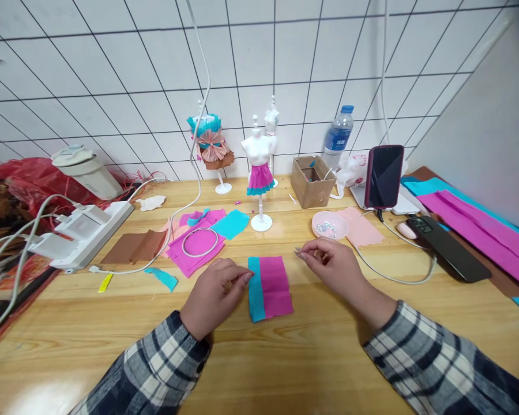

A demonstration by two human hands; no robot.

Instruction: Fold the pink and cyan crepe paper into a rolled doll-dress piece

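Note:
On the table in front of me lies a magenta piece of crepe paper (277, 288) with a turquoise strip (256, 291) along its left side. The thumb and forefinger of my left hand (218, 294) pinch the strip's left edge. To the right of the paper and apart from it, my right hand (333, 262) is closed, with a small greyish pointed thing (299, 252) at its fingertips, too small to name. Just beyond that hand sits a pink dish (318, 217) of small shiny pieces. A white mannequin (258, 151) in a magenta and turquoise skirt (260, 177) stands behind the paper.
Paper sheets and a white ring (184, 245) lie at left, near a power strip (90, 236). Two more mannequins, a cardboard box (315, 193) and a bottle (339, 135) line the wall. At right are an upright phone (384, 176), a dark phone (452, 251) and cables.

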